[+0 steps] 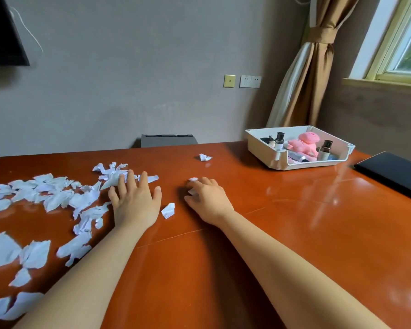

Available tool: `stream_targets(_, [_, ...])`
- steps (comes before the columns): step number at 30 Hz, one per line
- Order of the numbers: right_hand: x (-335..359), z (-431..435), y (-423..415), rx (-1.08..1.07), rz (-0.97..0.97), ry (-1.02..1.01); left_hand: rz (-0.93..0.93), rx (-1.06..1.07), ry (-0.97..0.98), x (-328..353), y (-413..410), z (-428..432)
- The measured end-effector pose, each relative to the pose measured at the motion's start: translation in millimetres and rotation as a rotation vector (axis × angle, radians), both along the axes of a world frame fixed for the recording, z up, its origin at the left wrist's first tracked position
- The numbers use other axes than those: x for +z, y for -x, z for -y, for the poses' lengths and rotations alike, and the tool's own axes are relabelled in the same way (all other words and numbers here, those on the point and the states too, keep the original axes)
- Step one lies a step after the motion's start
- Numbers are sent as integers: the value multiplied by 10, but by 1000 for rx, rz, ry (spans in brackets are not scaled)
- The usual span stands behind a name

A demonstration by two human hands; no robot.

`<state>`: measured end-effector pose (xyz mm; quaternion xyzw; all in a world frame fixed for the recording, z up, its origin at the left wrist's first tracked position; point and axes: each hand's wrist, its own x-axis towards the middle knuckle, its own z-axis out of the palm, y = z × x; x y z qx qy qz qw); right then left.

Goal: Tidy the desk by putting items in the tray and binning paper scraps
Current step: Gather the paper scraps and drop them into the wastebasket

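head view: white tray point(261, 148) holds pink plush point(303, 143), two bottles point(279, 140) — left hand point(135, 200) spread, right hand point(208, 198) pinching scraps point(193, 179).

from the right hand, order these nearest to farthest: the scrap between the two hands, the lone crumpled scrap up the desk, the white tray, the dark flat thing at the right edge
1. Scrap between the hands, just left of the right hand.
2. Lone crumpled scrap, straight up the desk.
3. White tray, far right.
4. Dark flat item, at the right edge.
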<state>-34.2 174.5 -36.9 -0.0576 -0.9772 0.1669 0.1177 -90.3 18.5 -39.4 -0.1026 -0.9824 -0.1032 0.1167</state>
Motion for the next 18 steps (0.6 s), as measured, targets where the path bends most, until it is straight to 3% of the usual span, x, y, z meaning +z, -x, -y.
stream_targets(11, [-68, -95, 250, 93, -168, 20, 27, 93, 2, -15, 486, -28])
stream_targets(18, [21, -298, 483, -150, -380, 234, 9, 178, 29, 4, 677, -57])
